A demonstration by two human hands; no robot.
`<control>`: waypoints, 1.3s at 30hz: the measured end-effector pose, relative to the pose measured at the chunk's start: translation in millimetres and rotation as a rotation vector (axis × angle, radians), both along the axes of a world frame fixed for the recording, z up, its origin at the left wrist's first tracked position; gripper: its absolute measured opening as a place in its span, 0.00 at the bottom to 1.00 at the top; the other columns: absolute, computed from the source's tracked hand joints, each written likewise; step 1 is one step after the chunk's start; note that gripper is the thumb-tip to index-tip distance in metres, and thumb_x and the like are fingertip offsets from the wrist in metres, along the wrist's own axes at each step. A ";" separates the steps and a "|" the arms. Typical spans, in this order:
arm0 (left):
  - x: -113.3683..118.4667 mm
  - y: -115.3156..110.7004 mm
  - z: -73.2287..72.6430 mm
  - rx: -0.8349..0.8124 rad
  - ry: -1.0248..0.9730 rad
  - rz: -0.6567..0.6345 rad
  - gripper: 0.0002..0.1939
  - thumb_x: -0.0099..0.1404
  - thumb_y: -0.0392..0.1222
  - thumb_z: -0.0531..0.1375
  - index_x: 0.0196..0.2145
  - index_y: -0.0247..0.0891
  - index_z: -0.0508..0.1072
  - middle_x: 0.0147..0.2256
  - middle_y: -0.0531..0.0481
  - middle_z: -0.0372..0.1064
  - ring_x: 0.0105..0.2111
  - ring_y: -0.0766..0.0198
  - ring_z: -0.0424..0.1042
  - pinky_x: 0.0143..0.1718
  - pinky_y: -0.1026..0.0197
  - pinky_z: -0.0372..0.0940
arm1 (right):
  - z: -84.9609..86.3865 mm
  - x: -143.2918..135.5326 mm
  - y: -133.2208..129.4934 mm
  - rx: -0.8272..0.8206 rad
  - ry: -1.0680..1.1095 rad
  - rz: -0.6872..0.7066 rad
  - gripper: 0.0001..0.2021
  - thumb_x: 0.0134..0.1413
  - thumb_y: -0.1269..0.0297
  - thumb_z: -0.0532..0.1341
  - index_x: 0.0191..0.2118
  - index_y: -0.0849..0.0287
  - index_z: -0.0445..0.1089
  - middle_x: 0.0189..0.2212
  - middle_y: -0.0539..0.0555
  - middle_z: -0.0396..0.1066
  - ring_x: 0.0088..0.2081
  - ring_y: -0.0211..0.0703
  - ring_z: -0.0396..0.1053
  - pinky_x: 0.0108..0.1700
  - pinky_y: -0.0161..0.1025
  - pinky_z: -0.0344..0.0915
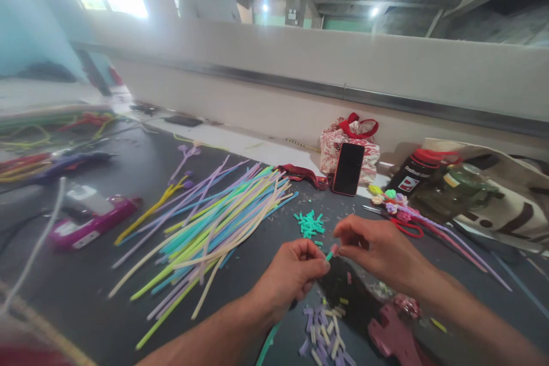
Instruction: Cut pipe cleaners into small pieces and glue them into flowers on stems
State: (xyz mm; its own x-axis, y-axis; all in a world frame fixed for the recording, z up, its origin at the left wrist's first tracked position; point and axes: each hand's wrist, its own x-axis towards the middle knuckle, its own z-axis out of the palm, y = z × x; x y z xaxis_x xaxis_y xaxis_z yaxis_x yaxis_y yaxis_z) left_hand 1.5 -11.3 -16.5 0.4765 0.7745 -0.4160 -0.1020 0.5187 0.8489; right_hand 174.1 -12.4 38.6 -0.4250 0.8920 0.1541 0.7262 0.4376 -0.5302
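Note:
My left hand is closed around a green pipe cleaner, pinching it near its upper end; its tail runs down to the bottom edge. At the tip sits a short pink piece, with the curled thumb and fingers of my right hand on it. Just beyond my hands lies a pile of short green pieces. Nearer to me, below my left hand, are short purple and cream pieces. A loose pink piece rests under my right hand.
Long coloured pipe cleaners cover the table's left middle. Left of them lies a magenta tool. A phone leans on a patterned bag. Scissors, pipe-cleaner flowers, a bottle and a pinkish-red object are right.

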 end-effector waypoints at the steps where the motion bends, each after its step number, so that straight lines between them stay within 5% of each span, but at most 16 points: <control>1: 0.2 -0.1 0.3 -0.004 -0.009 -0.002 0.10 0.46 0.39 0.61 0.23 0.37 0.61 0.12 0.64 0.51 0.10 0.79 0.46 0.12 0.71 0.37 | 0.6 -0.2 0.0 -0.004 -0.005 -0.002 0.03 0.49 0.70 0.58 0.31 0.57 0.64 0.22 0.45 0.67 0.24 0.34 0.63 0.27 0.31 0.57; 13: -1.3 2.5 -4.0 -0.031 -0.045 0.002 0.12 0.45 0.40 0.63 0.24 0.37 0.62 0.14 0.63 0.53 0.11 0.79 0.47 0.13 0.70 0.35 | 8.5 0.2 -3.2 0.005 0.000 -0.056 0.01 0.49 0.68 0.59 0.31 0.57 0.65 0.22 0.46 0.68 0.23 0.35 0.63 0.26 0.31 0.57; 20: -5.6 4.2 -2.4 -0.039 -0.183 0.011 0.10 0.47 0.40 0.62 0.24 0.36 0.63 0.18 0.59 0.58 0.14 0.78 0.52 0.14 0.71 0.40 | 15.7 9.7 -10.9 -0.014 0.217 -0.284 0.06 0.53 0.61 0.56 0.34 0.56 0.66 0.27 0.50 0.69 0.28 0.40 0.65 0.29 0.35 0.60; 26: -9.0 1.3 3.6 -0.066 -0.296 -0.048 0.09 0.48 0.38 0.62 0.25 0.35 0.63 0.19 0.57 0.59 0.15 0.78 0.53 0.14 0.72 0.37 | 4.9 -1.6 -21.7 -0.303 0.383 -0.150 0.10 0.49 0.66 0.56 0.40 0.56 0.64 0.31 0.50 0.69 0.29 0.38 0.65 0.28 0.33 0.61; 30: -9.1 -0.4 3.8 -0.053 -0.301 -0.070 0.07 0.48 0.36 0.60 0.25 0.35 0.64 0.19 0.56 0.59 0.14 0.78 0.51 0.14 0.72 0.37 | 7.2 -14.7 -25.4 -0.229 0.300 -0.142 0.19 0.39 0.75 0.59 0.42 0.54 0.64 0.30 0.47 0.68 0.28 0.36 0.63 0.28 0.32 0.59; 39: -8.8 -0.5 9.8 -0.053 -0.286 -0.066 0.03 0.51 0.35 0.57 0.26 0.35 0.64 0.21 0.54 0.62 0.15 0.77 0.54 0.13 0.72 0.42 | 2.7 -20.2 -25.4 -0.231 0.256 -0.177 0.16 0.41 0.74 0.59 0.40 0.55 0.66 0.29 0.46 0.68 0.28 0.36 0.64 0.29 0.32 0.59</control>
